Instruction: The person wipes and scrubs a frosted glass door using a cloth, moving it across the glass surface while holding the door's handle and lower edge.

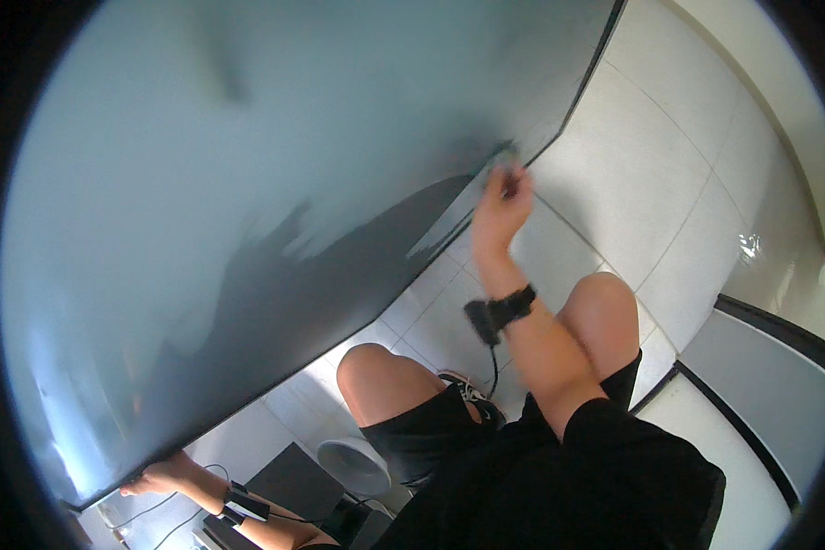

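A large glossy grey-blue panel with a thin dark edge fills the left and upper part of the view. Dark, ragged-edged shapes and a pale slanting strip show on its surface; reflection or real marks, I cannot say. My right hand is at the panel's right-hand edge, slightly blurred, its fingers curled closed. Something dark shows among them, too unclear to name. At the panel's lower left corner, my left hand grips the edge, with part of the fingers hidden. Each wrist wears a black strapped device with a cable.
My bare knees are close below the panel, over a pale tiled floor. A round grey bin and a dark flat box-like thing stand at lower left. Grey-white panels with black edging are at right.
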